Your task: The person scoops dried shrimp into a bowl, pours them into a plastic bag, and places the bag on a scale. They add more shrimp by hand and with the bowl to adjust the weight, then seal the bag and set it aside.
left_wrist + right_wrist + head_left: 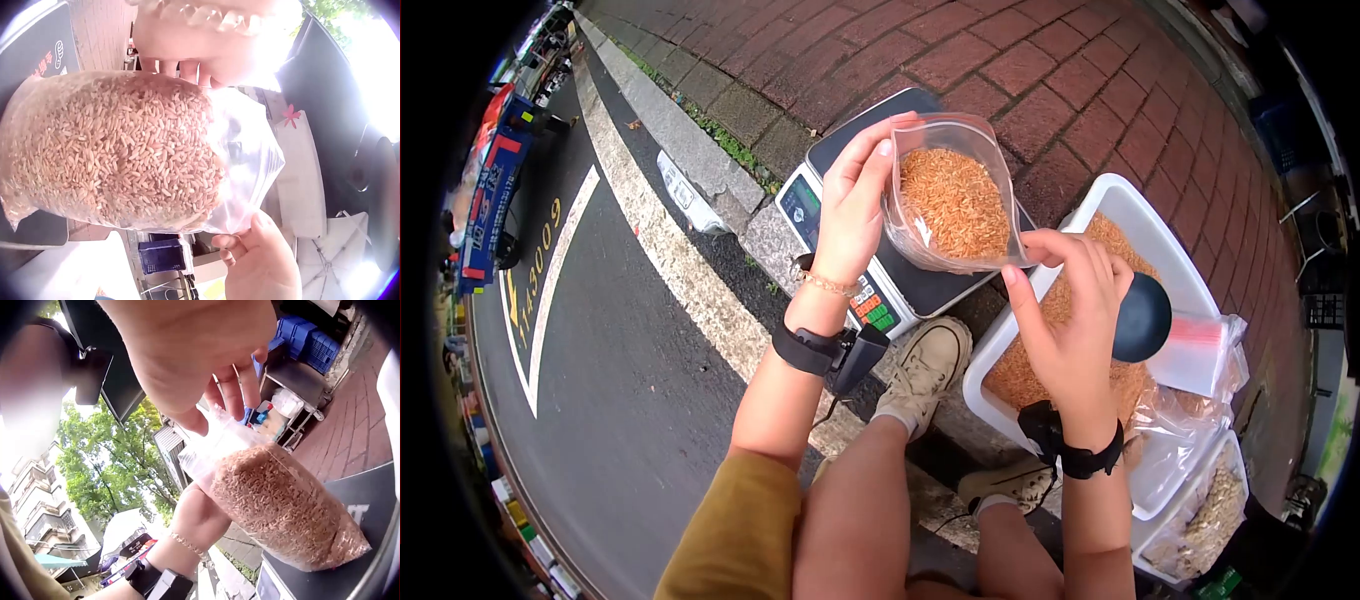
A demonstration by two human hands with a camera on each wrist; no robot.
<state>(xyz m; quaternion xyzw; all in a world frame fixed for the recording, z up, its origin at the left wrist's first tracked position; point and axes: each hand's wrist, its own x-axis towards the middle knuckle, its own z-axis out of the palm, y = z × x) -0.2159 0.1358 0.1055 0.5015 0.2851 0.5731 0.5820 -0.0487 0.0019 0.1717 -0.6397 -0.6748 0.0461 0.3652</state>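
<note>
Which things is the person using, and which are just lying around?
In use: left hand, right hand, bag of grain, scale, white tub, black scoop.
Lying about: spare bags, smaller tub, wrapper by the kerb.

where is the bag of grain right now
In the head view the bag of grain is held up at centre, just above the scale, the left hand holding its left edge and the right hand pinching its right edge.
</note>
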